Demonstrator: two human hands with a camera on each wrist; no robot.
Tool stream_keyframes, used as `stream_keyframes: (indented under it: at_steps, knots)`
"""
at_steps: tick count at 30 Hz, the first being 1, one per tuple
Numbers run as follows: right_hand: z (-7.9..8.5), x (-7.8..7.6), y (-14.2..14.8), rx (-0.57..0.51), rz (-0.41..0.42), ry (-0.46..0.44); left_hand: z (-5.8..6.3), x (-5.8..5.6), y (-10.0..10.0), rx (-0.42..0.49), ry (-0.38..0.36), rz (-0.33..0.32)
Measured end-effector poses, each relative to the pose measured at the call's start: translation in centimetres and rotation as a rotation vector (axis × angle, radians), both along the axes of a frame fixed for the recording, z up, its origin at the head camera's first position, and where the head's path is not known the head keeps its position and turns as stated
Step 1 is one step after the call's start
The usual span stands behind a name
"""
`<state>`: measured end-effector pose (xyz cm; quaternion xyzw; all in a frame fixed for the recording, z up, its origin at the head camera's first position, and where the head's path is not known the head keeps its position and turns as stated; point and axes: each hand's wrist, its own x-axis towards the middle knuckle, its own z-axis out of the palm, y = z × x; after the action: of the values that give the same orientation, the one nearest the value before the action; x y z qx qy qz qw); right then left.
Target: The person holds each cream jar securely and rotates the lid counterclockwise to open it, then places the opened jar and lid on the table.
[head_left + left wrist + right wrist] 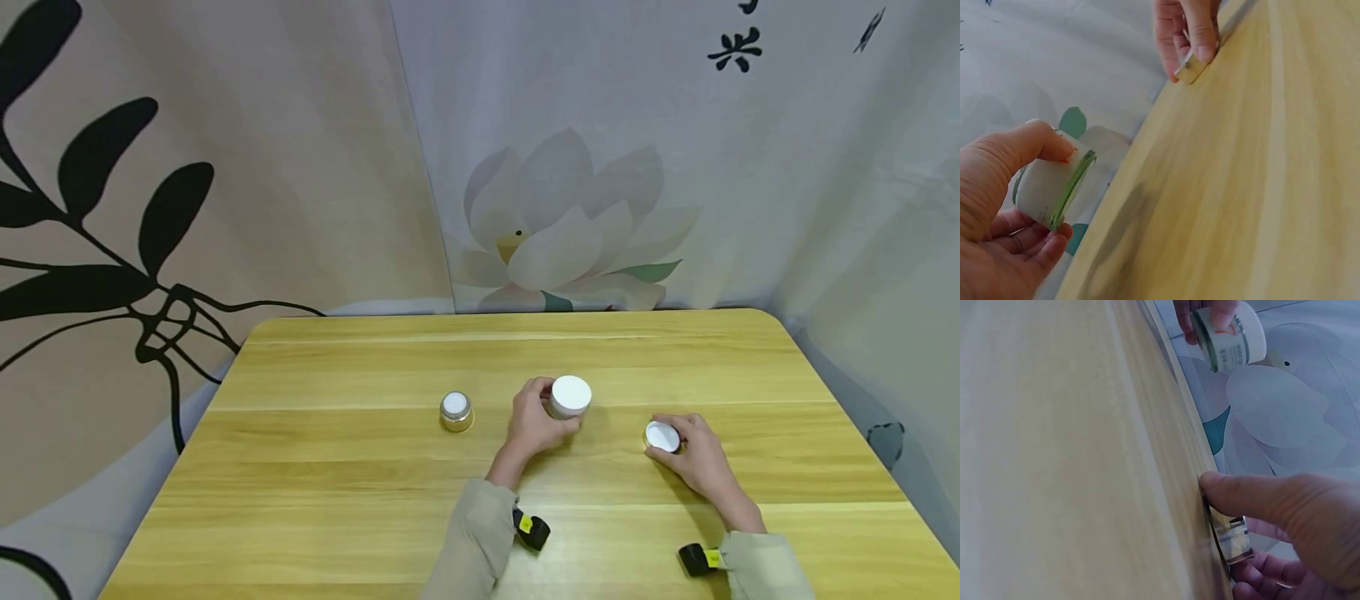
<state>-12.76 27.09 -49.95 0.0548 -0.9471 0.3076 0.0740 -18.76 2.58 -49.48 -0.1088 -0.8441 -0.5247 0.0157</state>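
In my left hand (542, 425) is a white jar (567, 402) with a white lid (572, 392), gripped by its side between thumb and fingers. The left wrist view shows the jar tilted, clear of the table, with a green-edged glass base (1074, 190). My right hand (701, 457) pinches a small, shallow gold-sided lid (1232, 540) at the tabletop, its white round face (662, 437) upward. To the left of my left hand stands a small jar (456, 412) with a white top and a gold-toned base, touched by neither hand.
The wooden table (337, 483) has rounded far corners and ends at a patterned curtain (322, 167). Another curtain side (885, 275) hangs along the right. A black wrist camera (532, 531) sits by the left cuff, another camera (697, 560) by the right.
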Motion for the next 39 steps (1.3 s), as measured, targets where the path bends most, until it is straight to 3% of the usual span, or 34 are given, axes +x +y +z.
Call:
stream_keyframes:
  at_steps: [9, 19, 39]
  knots:
    - [-0.1, -0.1, 0.1, 0.009, 0.008, 0.001, 1.1, 0.0, -0.6, 0.063, 0.007, 0.039]
    - [0.0, 0.1, -0.1, 0.014, 0.002, -0.016, 2.5, -0.2, -1.4, 0.055, 0.051, 0.081]
    - [0.0, 0.0, -0.1, 0.022, 0.000, -0.002, 6.1, -0.6, -2.6, 0.105, 0.232, 0.110]
